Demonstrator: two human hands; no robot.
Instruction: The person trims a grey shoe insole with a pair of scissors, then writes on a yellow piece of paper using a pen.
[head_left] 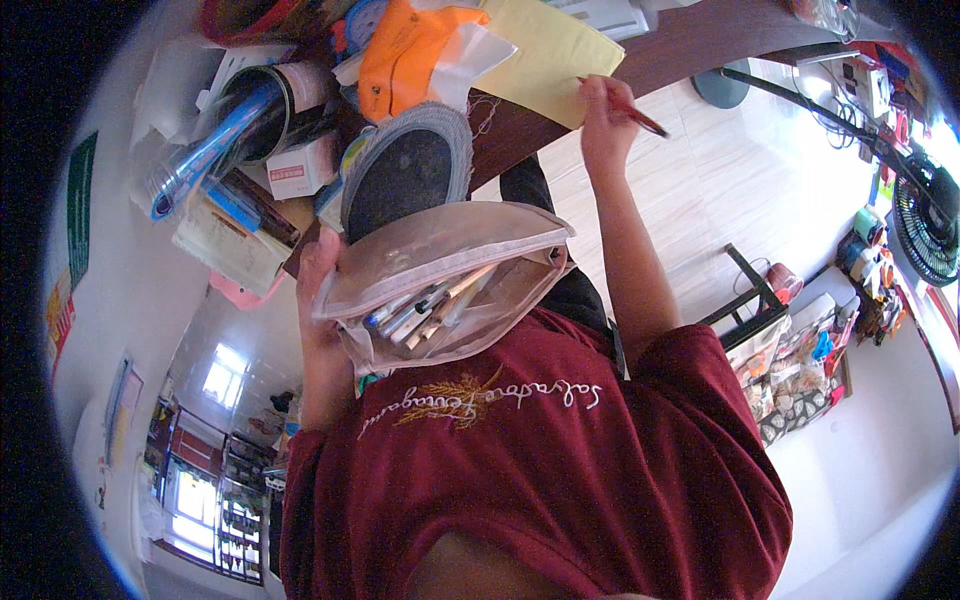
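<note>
My left hand (pixel 318 268) grips the left end of a pale, see-through zip pencil case (pixel 445 245) in front of my chest. The case gapes open, and several pens (pixel 440 305) lie inside it. My right hand (pixel 604 112) pinches a red pen (pixel 643 118) at the right edge of a yellow paper sheet (pixel 550 55) on the dark table. Whether the pen's tip touches the paper, I cannot tell.
Beyond the case is a dark oval object (pixel 405 170) with a grey woven rim. An orange packet (pixel 400 60), a dark cylindrical holder (pixel 300 85) and a small white box (pixel 300 172) crowd the table (pixel 665 65). A black fan (pixel 925 220) stands far right.
</note>
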